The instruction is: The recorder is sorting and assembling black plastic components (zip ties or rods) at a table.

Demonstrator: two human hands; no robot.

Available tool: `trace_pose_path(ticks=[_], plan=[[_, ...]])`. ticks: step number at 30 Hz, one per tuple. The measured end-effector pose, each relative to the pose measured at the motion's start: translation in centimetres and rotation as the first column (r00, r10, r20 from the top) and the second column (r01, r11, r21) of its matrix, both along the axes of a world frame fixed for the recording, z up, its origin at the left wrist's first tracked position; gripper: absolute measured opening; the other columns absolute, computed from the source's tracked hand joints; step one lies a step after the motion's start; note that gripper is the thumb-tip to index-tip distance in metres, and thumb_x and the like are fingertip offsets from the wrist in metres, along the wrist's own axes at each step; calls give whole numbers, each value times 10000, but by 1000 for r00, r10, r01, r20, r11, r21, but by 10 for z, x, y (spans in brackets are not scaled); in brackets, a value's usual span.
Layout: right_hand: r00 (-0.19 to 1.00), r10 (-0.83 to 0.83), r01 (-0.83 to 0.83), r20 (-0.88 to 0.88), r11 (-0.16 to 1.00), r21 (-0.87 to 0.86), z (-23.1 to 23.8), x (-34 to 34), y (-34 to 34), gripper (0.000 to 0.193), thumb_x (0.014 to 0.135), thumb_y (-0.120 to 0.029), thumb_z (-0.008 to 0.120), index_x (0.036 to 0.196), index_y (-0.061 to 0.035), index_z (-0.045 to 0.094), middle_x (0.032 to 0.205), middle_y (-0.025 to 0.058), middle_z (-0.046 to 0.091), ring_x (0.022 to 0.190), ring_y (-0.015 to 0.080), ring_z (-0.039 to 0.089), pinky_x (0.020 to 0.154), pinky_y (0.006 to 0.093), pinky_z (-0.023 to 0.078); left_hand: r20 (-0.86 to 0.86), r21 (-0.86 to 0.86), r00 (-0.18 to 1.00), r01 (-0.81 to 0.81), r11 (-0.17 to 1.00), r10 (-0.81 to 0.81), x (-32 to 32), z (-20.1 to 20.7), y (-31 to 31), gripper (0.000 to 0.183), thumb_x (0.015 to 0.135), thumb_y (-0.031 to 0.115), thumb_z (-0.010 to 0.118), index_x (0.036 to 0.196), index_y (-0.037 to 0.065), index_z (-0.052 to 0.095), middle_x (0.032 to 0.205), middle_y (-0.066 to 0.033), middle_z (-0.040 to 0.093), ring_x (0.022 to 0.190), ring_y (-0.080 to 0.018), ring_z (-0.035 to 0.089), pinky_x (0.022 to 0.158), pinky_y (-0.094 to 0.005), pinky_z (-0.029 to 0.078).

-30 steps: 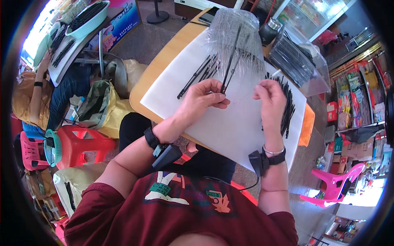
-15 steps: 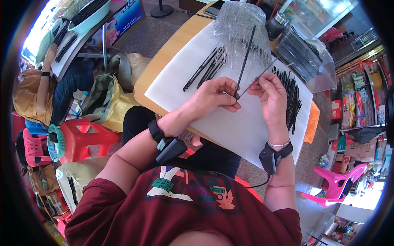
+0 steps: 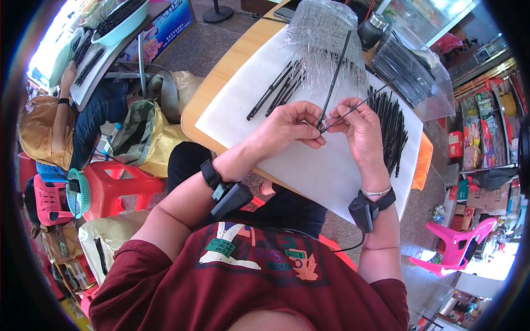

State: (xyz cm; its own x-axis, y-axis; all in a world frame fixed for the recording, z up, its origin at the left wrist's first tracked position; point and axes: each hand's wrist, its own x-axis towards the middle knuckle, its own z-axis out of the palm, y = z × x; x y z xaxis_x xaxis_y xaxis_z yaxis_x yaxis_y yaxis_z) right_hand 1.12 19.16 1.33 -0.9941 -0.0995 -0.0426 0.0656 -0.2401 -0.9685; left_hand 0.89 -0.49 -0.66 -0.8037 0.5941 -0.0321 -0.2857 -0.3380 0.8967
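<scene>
A thin black rod (image 3: 334, 77) stands tilted above the white sheet (image 3: 314, 165), its lower end pinched between the fingertips of the left hand (image 3: 287, 128); the right hand (image 3: 361, 132) pinches a thinner black strip (image 3: 359, 105) that meets it at the same point. A small group of black rods (image 3: 274, 91) lies to the left on the sheet, a larger pile of black rods (image 3: 392, 127) to the right, and a heap of clear sleeves (image 3: 320, 38) beyond, all on the round wooden table (image 3: 221, 77).

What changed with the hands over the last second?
Both hands lifted off the white sheet and came together. The left hand now pinches a black stick, the right hand a thinner piece, their ends meeting. The piles of black sticks stayed put.
</scene>
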Motion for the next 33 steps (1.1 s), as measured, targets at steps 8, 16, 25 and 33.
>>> trace_pose_path(ticks=[8, 16, 25, 33], plan=[[999, 34, -33, 33, 998, -44, -2, -2, 3, 161, 878, -121, 590, 973, 1, 546, 844, 123, 639, 716, 200, 660, 638, 307, 560, -13, -21, 1000, -1, 1000, 0, 1, 1, 0, 234, 856, -46, 572, 1083, -9, 528, 950, -78, 580, 854, -184, 665, 723, -258, 563], [998, 37, -35, 52, 998, -42, -3, -2, 2, 169, 873, -124, 594, 973, 4, 549, 840, 113, 637, 703, 192, 652, 629, 296, 557, -29, -16, 999, 24, 1000, -24, 1, 2, 0, 205, 854, -50, 571, 1051, -4, 534, 936, -65, 582, 852, -176, 666, 714, -256, 561], [996, -7, 1, 88, 998, 69, 0, -2, 1, 146, 872, -105, 567, 964, 9, 559, 824, 109, 633, 718, 189, 647, 642, 307, 548, -51, -65, 997, 56, 996, -60, 3, 7, 1, 104, 872, 4, 580, 952, 3, 513, 921, -71, 597, 817, -168, 663, 689, -260, 553], [981, 161, -141, -110, 975, 170, 22, 8, -2, 186, 862, -56, 536, 1039, -1, 530, 940, 113, 612, 788, 174, 634, 700, 312, 535, -61, -164, 983, -180, 970, 172, 2, 2, 1, 118, 870, 70, 586, 851, 14, 483, 783, -60, 595, 738, -147, 649, 624, -252, 526]])
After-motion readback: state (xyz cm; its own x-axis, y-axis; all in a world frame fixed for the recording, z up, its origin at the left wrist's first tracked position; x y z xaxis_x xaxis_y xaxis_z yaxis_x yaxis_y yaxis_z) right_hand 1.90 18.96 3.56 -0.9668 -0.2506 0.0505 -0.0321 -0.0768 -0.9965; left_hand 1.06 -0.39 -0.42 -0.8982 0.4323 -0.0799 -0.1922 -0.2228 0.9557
